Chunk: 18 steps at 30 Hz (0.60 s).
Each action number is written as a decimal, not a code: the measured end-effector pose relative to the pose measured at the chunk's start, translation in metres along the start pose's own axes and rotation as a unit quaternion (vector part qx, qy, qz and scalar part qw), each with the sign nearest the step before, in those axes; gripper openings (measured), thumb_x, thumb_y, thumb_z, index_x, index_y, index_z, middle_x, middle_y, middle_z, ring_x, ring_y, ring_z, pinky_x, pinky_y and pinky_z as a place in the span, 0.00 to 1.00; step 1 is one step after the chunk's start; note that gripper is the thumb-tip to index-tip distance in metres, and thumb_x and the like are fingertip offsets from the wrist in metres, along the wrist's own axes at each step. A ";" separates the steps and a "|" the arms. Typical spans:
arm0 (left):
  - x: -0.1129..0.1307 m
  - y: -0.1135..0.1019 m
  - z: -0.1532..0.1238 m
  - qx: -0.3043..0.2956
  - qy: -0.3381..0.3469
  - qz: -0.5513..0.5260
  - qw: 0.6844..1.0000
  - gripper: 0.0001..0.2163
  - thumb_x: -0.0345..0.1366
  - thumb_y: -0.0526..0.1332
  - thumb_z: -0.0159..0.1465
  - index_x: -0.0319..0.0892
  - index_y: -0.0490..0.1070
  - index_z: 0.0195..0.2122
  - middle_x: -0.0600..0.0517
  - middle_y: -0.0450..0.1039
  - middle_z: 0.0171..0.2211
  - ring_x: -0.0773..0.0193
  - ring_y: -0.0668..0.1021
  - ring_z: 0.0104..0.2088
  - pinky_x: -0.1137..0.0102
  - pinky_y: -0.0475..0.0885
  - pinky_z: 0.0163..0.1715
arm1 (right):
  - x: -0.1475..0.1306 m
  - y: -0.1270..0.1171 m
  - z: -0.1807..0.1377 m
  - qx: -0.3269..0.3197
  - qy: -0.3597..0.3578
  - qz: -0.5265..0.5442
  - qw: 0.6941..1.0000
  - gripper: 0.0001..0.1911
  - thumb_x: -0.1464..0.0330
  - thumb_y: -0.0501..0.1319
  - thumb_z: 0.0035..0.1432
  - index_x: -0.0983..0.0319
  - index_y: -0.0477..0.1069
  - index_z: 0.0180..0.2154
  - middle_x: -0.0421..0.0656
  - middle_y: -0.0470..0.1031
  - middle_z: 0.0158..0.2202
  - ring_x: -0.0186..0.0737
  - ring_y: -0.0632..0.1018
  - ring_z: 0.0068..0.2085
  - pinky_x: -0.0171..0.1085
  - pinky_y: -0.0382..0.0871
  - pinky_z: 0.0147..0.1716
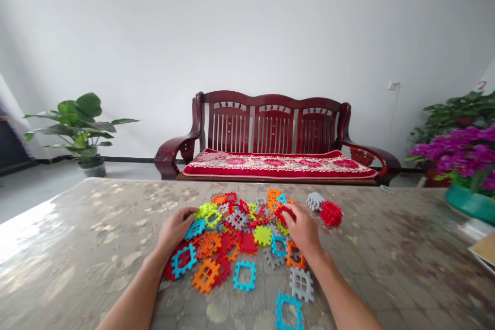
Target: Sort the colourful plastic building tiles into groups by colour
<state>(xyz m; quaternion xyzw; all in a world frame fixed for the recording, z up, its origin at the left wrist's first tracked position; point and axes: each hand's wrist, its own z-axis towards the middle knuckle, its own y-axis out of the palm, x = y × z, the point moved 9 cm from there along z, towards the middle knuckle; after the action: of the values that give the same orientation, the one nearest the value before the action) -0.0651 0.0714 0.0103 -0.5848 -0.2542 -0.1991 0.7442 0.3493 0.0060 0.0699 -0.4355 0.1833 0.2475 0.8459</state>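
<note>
A heap of flat plastic interlocking tiles [240, 227] in red, orange, blue, grey and lime lies on the patterned table [77, 237]. My left hand [176, 229] rests on the heap's left side, fingers curled over the tiles near a lime tile [206, 211]. My right hand [303, 229] is over the heap's right side, its fingers pinched on a red tile [284, 212]. A small built cube of red tiles [331, 213] with a grey tile piece [315, 200] stands just right of that hand. Loose blue tiles [245, 275] and a grey tile [301, 283] lie nearer me.
A dark wooden bench [270, 134] with a red cushion stands behind the table. A green potted plant [79, 131] is on the floor at left. Purple flowers in a teal pot [466, 165] and some papers [483, 247] sit at the table's right edge.
</note>
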 end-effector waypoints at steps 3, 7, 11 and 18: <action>-0.001 0.001 0.001 0.000 0.001 0.004 1.000 0.15 0.44 0.56 0.59 0.50 0.79 0.42 0.56 0.81 0.43 0.60 0.79 0.43 0.72 0.71 0.46 | 0.018 -0.011 0.003 0.054 0.029 0.024 0.998 0.16 0.62 0.54 0.61 0.59 0.76 0.44 0.46 0.80 0.43 0.46 0.77 0.46 0.43 0.69 0.48; -0.001 0.001 0.001 0.003 0.003 0.009 1.000 0.15 0.43 0.57 0.58 0.50 0.79 0.42 0.56 0.81 0.43 0.60 0.79 0.44 0.72 0.71 0.45 | 0.034 -0.014 0.006 0.065 0.031 0.029 0.997 0.15 0.64 0.52 0.60 0.60 0.76 0.40 0.47 0.78 0.42 0.45 0.77 0.45 0.42 0.68 0.48; -0.002 0.001 0.002 0.004 0.001 0.012 1.000 0.15 0.44 0.56 0.59 0.50 0.79 0.42 0.56 0.81 0.43 0.60 0.80 0.44 0.71 0.71 0.46 | 0.041 -0.012 0.004 0.043 0.040 -0.026 0.998 0.15 0.64 0.53 0.60 0.60 0.77 0.38 0.48 0.77 0.41 0.45 0.76 0.44 0.41 0.68 0.45; -0.002 0.001 0.002 0.004 0.000 0.004 1.000 0.15 0.44 0.56 0.58 0.50 0.79 0.42 0.56 0.82 0.43 0.59 0.80 0.44 0.71 0.71 0.46 | 0.047 -0.013 0.002 0.032 0.079 -0.071 0.994 0.17 0.61 0.51 0.62 0.58 0.77 0.42 0.47 0.76 0.42 0.45 0.77 0.41 0.40 0.68 0.39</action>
<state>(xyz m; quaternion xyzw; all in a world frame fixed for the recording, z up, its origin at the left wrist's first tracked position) -0.0658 0.0735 0.0087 -0.5826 -0.2528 -0.1946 0.7475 0.3956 0.0132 0.0549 -0.4381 0.2266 0.1456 0.8576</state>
